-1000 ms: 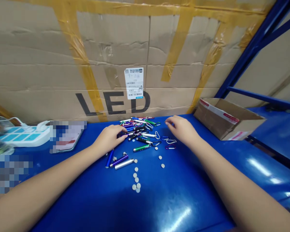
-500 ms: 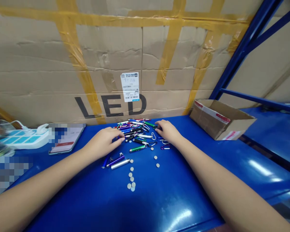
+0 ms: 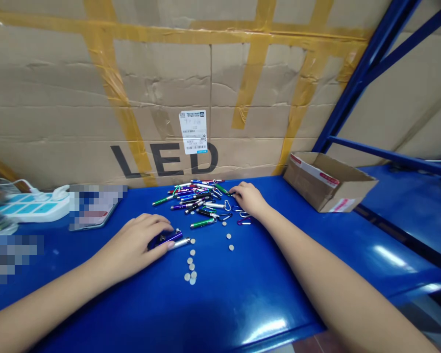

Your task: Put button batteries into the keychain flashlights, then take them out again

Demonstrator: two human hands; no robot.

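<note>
On the blue table (image 3: 242,284): a pile of keychain flashlights (image 3: 213,206) lies in the far middle, in green, purple, blue, silver and black; many carry carabiner hooks.
Left hand (image 3: 134,245): it is at the near left of the pile, with thumb and fingers curved and some gap between them, around a purple tube (image 3: 175,237); the thumb tip covers one end of a silver tube (image 3: 181,243). If it grips either, I cannot tell.
Right hand (image 3: 250,200): it is at the right side of the pile, the fingertips close together at the end of a green flashlight (image 3: 220,189); whether they hold it, I cannot tell.
Purple carabiner (image 3: 244,224): it lies just below the right hand, on the near side.
Silvery discs: seven (image 3: 190,261) make an uneven line toward the near side; three more (image 3: 228,236) lie to their right.
Far right: an open cardboard box (image 3: 308,181).
Far left: a white power strip (image 3: 55,212), and beside it a phone (image 3: 110,208), partly blurred.
</note>
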